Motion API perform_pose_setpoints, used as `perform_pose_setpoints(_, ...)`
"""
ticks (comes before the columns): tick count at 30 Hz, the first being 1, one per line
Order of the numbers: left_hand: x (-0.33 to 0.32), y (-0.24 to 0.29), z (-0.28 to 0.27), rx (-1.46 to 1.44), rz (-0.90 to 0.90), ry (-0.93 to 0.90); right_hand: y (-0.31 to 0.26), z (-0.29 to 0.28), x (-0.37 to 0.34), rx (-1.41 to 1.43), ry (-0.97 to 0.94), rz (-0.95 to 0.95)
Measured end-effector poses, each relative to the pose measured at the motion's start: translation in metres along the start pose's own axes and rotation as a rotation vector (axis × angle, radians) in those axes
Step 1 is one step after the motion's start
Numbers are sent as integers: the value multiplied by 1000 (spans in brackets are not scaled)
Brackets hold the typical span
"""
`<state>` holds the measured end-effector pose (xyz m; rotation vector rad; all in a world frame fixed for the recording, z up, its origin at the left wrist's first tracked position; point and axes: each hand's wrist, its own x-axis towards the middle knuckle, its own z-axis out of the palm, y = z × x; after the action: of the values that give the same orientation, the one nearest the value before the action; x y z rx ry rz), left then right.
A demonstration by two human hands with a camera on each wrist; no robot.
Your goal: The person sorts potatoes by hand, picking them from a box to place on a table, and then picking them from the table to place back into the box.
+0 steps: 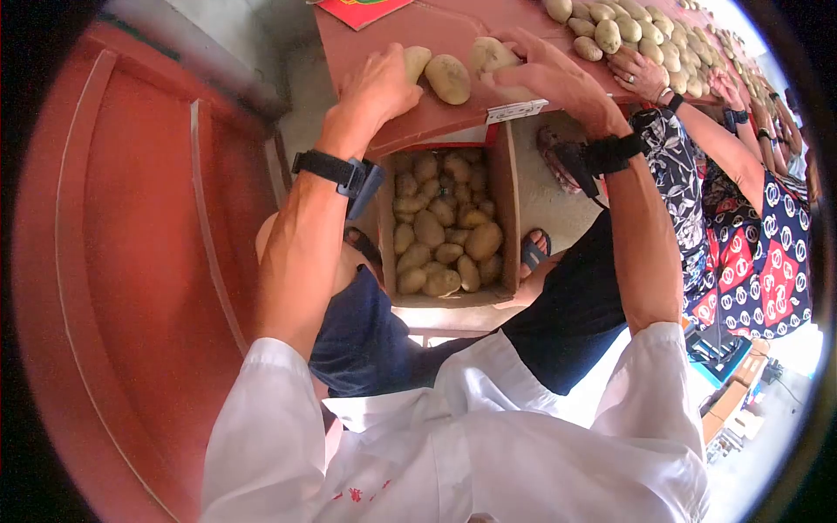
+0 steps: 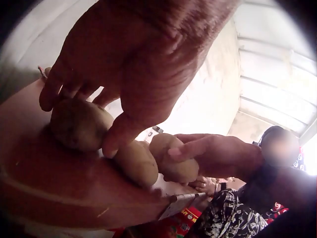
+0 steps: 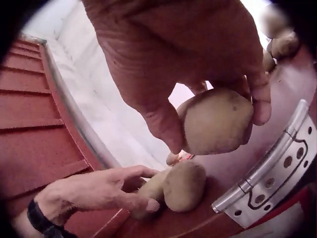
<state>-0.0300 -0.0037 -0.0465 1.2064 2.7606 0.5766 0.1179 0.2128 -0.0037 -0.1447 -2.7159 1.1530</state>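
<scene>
On the red tabletop (image 1: 384,122), my left hand (image 1: 379,87) has its fingers and thumb around a potato (image 2: 79,124). Just right of it a second potato (image 1: 448,79) lies on the table, held by neither hand. My right hand (image 1: 558,78) grips another potato (image 3: 218,121) between thumb and fingers, close to the table edge. In the right wrist view the left hand (image 3: 89,191) is beside the middle potato (image 3: 184,185).
Below the table edge stands a cardboard box (image 1: 510,192) of potatoes (image 1: 429,228). A metal hinge (image 1: 516,111) sits on the edge. Many potatoes (image 1: 649,35) and other people's hands (image 1: 641,74) are at the right. A red sheet (image 1: 362,9) lies at the far left corner.
</scene>
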Motion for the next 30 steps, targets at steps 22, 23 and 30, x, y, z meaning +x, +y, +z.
perform_pose_setpoints(22,1,7,-12,54,-31,-64,-44,32,-18,-150,-251,1)
perform_pose_setpoints(23,2,6,-10,53,-28,-66,-41,34,-14,-246,-137,87)
perform_pose_setpoints(30,2,7,-6,59,-21,-19,0,66,14,-429,194,-66)
